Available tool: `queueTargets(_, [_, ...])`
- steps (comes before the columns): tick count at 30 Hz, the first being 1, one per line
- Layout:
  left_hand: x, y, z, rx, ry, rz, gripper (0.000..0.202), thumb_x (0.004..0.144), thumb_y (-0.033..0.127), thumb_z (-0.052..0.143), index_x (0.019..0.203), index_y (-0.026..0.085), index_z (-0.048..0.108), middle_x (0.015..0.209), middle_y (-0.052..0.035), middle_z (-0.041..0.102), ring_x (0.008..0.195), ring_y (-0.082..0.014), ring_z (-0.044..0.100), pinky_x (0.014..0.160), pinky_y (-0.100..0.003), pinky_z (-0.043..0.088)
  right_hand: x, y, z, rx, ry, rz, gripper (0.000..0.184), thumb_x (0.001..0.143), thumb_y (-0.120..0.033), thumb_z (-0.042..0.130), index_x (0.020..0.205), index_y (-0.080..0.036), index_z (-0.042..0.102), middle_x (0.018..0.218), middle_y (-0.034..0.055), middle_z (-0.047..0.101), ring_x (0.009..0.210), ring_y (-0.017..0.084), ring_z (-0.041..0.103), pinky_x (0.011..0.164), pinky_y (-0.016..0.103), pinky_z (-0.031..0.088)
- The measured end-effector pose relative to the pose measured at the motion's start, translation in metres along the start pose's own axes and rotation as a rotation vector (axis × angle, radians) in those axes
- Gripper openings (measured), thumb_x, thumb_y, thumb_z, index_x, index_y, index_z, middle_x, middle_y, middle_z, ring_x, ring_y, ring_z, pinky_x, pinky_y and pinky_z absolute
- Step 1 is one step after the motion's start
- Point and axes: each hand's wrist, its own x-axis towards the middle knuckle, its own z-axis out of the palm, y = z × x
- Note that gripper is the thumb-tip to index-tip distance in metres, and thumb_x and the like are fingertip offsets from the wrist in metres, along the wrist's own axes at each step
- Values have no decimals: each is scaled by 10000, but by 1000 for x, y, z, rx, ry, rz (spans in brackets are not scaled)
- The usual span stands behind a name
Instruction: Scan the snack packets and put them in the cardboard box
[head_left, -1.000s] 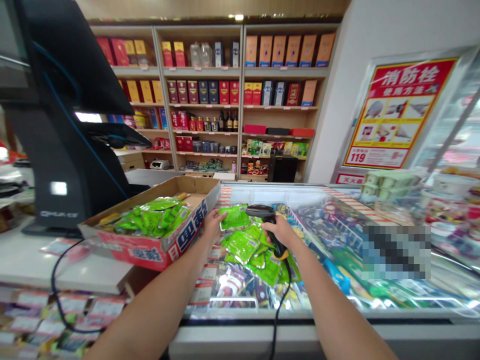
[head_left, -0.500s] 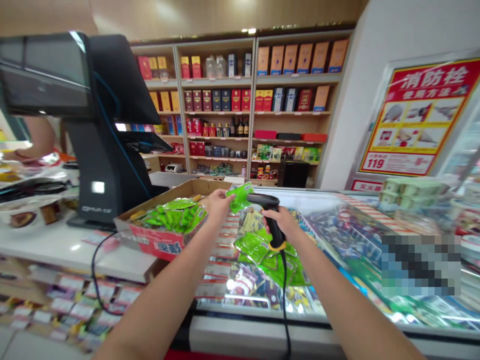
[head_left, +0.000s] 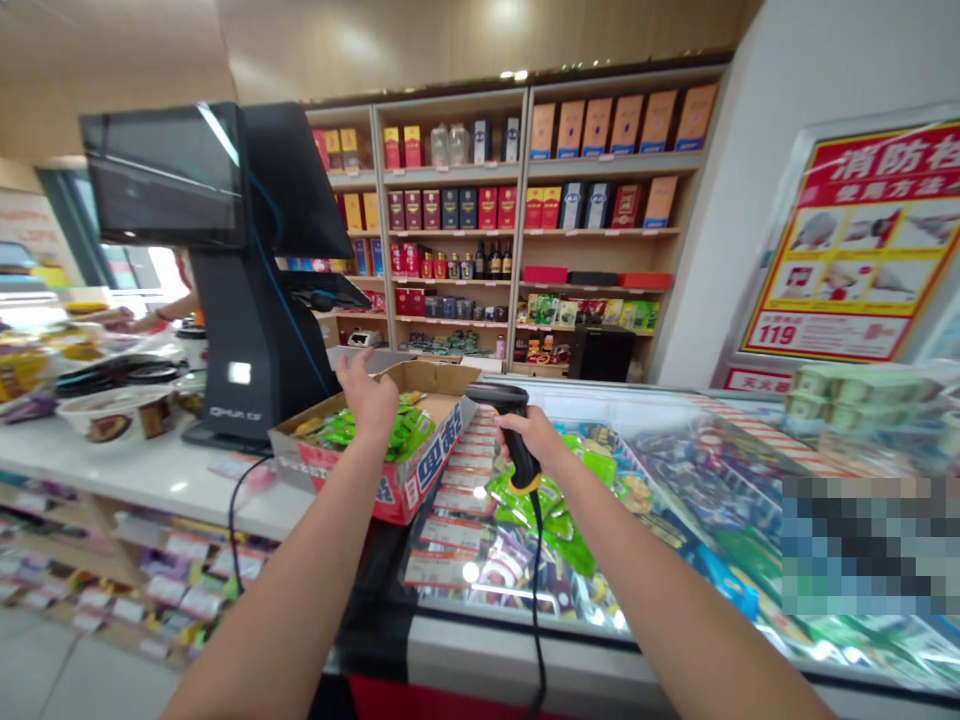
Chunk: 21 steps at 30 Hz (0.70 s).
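My left hand [head_left: 367, 398] is over the cardboard box [head_left: 431, 462], fingers apart, and no packet shows in it. Inside the box lie green snack packets [head_left: 409, 432], partly covered by my left hand and wrist. My right hand [head_left: 536, 440] is wrapped round the handle of a black and yellow barcode scanner [head_left: 519, 450], whose head points left toward the box. Its cord [head_left: 537, 580] hangs down in front of the glass. More green packets [head_left: 551, 515] lie in a loose pile on the glass-topped freezer [head_left: 450, 535], below and behind the scanner.
A black cash register [head_left: 251, 330] stands on the white counter [head_left: 165, 490] to the left, near bowls [head_left: 124, 412]. Another person's arm [head_left: 176, 312] shows behind it. Pale green cartons [head_left: 847, 390] sit at the right. Shelves of boxed bottles [head_left: 450, 210] line the back.
My left hand has moved left from the scanner to above the box, and the green packet it held is no longer visible. The scanner has shifted left in view; the camera has turned slightly.
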Motion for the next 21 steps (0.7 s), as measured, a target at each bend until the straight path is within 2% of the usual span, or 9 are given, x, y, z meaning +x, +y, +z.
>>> queueTargets(3, [-19, 22, 8, 12, -43, 58, 420, 722, 80, 565, 1134, 146, 615, 1444, -160, 388, 1401, -279, 333, 1181, -412, 231, -5, 4, -15, 30, 50, 10, 124, 669, -265, 625, 621, -160, 578, 482, 2, 576, 367, 120, 509, 373, 248, 445])
queueTargets(6, [-46, 43, 25, -44, -193, 189, 324, 764, 100, 549, 1066, 172, 644, 1391, -127, 472, 1349, -242, 418, 1157, -384, 290, -9, 10, -39, 53, 116, 15, 115, 660, -262, 640, 665, -157, 594, 490, -6, 577, 372, 118, 516, 372, 239, 438])
queueTargets(8, [-68, 51, 43, -55, -392, 234, 263, 768, 102, 550, 992, 183, 661, 1271, -103, 582, 1247, -221, 522, 1100, -361, 371, -11, 17, -57, 68, 168, 15, 127, 653, -265, 652, 686, -154, 601, 486, -10, 575, 367, 118, 516, 366, 237, 433])
queueTargets(12, [-115, 54, 84, 151, -964, 143, 181, 789, 219, 621, 953, 171, 680, 1024, -90, 715, 997, -218, 660, 903, -306, 493, -16, 34, -93, 95, 294, 4, 178, 629, -282, 684, 719, -146, 612, 483, -8, 586, 363, 124, 519, 357, 243, 432])
queueTargets(14, [-134, 53, 100, 321, -1198, 86, 252, 810, 351, 629, 954, 151, 687, 1001, -115, 729, 961, -239, 677, 834, -293, 499, -18, 42, -107, 107, 334, -5, 201, 618, -293, 698, 725, -145, 615, 479, -7, 590, 364, 122, 516, 356, 240, 431])
queueTargets(16, [-148, 52, 111, 469, -1353, 63, 374, 794, 453, 633, 993, 141, 684, 1057, -148, 721, 1002, -271, 671, 819, -297, 493, -21, 47, -116, 128, 353, -10, 216, 607, -300, 705, 725, -145, 612, 477, -7, 591, 363, 120, 510, 355, 241, 434])
queueTargets(19, [-155, 45, 116, 535, -1476, 62, 569, 667, 493, 728, 1111, 144, 651, 1184, -191, 675, 1084, -318, 639, 852, -331, 483, -25, 52, -121, 139, 376, 0, 220, 597, -303, 703, 717, -146, 607, 475, -8, 590, 357, 121, 505, 346, 245, 433])
queueTargets(21, [-151, 32, 113, 481, -1478, 43, 676, 534, 463, 807, 1117, 161, 649, 1193, -202, 669, 1086, -347, 633, 860, -363, 481, -28, 52, -120, 124, 379, 5, 197, 602, -297, 697, 687, -151, 597, 475, -10, 584, 355, 120, 506, 345, 246, 435])
